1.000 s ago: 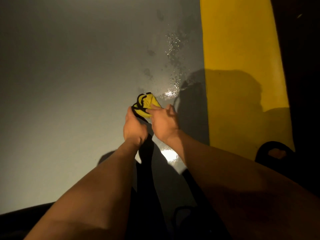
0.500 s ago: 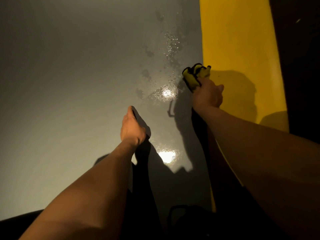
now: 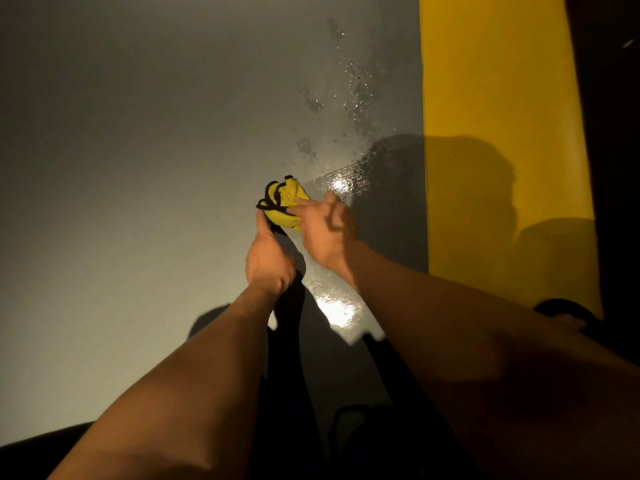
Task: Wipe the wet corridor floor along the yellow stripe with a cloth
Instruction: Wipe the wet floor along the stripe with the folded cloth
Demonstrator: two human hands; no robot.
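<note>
A bunched yellow cloth point(image 3: 285, 206) with black edging is held just above the grey floor point(image 3: 138, 168), between both hands. My left hand point(image 3: 268, 259) grips its lower left edge, thumb pointing up against it. From the right, my right hand point(image 3: 325, 230) pinches the cloth, its forefinger laid across the cloth and its other fingers blurred. Water drops and a wet sheen point(image 3: 356, 95) run up the grey floor beside the yellow stripe point(image 3: 502, 133), with bright glare spots near the hands.
A dark strip point(image 3: 616, 133) borders the stripe on the right. My foot in a dark sandal point(image 3: 562, 317) rests at the stripe's near end. My dark-clothed legs point(image 3: 287, 375) fill the bottom middle. Shadows of my arms fall across the wet patch and stripe.
My right hand has brought the cloth back left from the stripe's edge to my left hand, which now holds it too. The left hand barely moved.
</note>
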